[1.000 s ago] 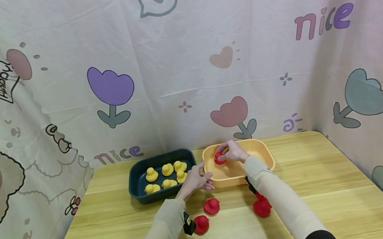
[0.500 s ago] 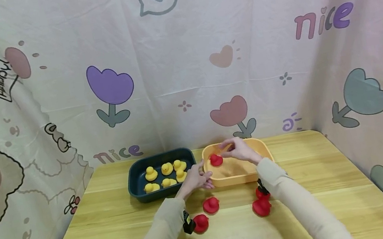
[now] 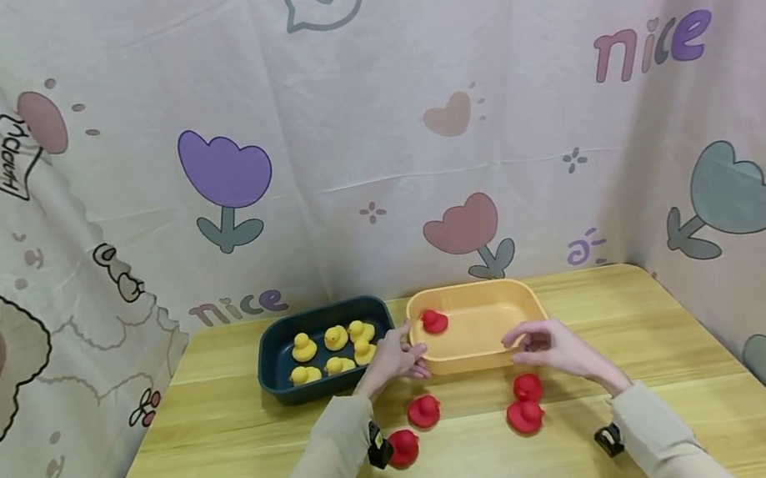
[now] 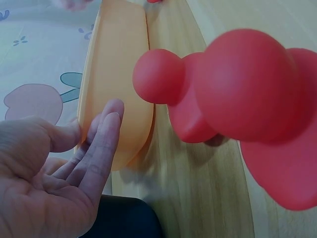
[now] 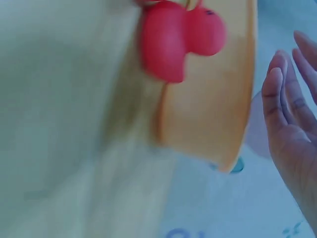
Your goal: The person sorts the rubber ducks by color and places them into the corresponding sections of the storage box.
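In the head view, a yellow tray [image 3: 475, 360] holds one red rubber duck [image 3: 434, 321] at its left back part. My left hand [image 3: 391, 358] holds the tray's left front corner; in the left wrist view the thumb is at the rim and the fingers lie along the outer wall [image 4: 131, 114]. Over the tray's right front edge hovers my right hand [image 3: 553, 346], fingers loosely curved and nothing in them. Just below that hand, two red ducks [image 3: 525, 416] stand close together on the table. Two more red ducks [image 3: 424, 411] are near my left wrist.
Left of the yellow tray stands a dark blue tray [image 3: 317, 390] with several yellow ducks [image 3: 304, 348] inside. Both trays are at the back of the wooden table [image 3: 647, 364], before a printed cloth [image 3: 346, 110].
My right hand has let go of the red duck in the yellow tray and moved right and toward me, out over the front edge. My left hand has stayed at the corner.
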### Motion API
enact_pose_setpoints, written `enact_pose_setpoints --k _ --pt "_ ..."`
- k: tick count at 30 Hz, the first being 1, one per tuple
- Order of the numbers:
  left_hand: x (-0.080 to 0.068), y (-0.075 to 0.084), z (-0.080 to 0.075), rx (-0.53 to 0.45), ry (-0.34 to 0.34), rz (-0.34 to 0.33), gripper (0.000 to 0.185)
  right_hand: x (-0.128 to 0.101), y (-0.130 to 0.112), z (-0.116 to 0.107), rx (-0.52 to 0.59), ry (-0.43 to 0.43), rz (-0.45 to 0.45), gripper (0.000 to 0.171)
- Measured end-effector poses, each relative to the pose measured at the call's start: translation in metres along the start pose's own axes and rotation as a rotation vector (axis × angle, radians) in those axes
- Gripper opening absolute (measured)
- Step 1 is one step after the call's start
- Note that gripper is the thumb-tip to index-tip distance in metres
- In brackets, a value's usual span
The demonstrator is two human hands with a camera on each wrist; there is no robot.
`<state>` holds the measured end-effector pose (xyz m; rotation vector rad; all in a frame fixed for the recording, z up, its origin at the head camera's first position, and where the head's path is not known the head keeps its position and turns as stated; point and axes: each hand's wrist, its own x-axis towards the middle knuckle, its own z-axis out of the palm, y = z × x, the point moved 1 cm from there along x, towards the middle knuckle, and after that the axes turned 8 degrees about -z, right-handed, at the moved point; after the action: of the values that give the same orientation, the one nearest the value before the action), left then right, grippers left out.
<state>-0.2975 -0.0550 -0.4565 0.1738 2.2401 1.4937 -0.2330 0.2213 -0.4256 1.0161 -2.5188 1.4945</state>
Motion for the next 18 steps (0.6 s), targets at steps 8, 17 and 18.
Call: enact_pose_setpoints --k 8,17,18 --pt "-0.001 0.002 0.0 0.02 0.008 -0.004 0.067 -0.036 0.036 -0.001 0.084 -0.033 0.016 0.029" --pt "-0.001 0.001 0.0 0.013 0.006 -0.002 0.067 -0.045 0.053 0.003 0.135 -0.091 -0.012 0.032" --pt "-0.001 0.001 0.001 0.015 0.005 -0.004 0.068 -0.045 0.053 0.003 0.135 -0.096 -0.007 0.032"
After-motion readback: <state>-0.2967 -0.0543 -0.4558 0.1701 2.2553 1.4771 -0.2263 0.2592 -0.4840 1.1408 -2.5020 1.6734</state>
